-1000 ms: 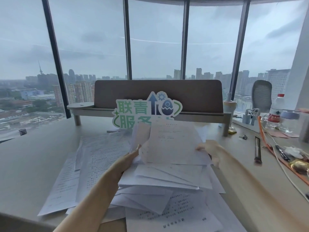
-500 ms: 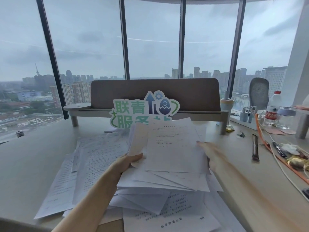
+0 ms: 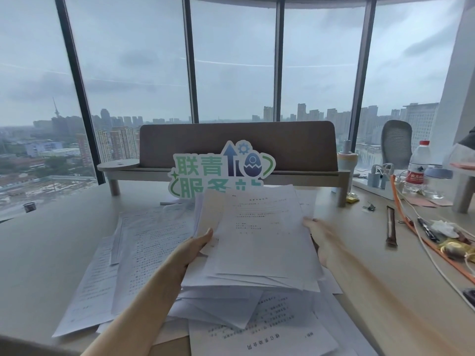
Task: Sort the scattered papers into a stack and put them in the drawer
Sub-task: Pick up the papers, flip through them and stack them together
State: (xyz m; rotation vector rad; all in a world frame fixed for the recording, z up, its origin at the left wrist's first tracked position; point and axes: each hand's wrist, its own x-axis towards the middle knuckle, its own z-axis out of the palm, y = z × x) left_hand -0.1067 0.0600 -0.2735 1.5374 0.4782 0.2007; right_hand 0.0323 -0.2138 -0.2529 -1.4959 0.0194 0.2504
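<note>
A loose bundle of white printed sheets [image 3: 259,242] is lifted above the desk, tilted towards me. My left hand [image 3: 195,249] grips the bundle's left edge, thumb on top. My right hand [image 3: 321,235], blurred by motion, lies with straight fingers along the bundle's right edge. More printed papers [image 3: 144,253] lie scattered flat on the pale desk [image 3: 46,247] to the left, and others [image 3: 257,332] lie under the bundle near me. No drawer is in view.
A green and white cut-out sign [image 3: 218,170] leans on a brown-backed desk shelf [image 3: 239,147] behind the papers. At the right lie a water bottle [image 3: 417,168], a tumbler [image 3: 347,165], an orange cable [image 3: 424,240], pens and small clutter. Windows rise beyond.
The held bundle has swung a little to the right and nearer. My right hand has slid along the bundle's right edge. The camera has tipped slightly upward.
</note>
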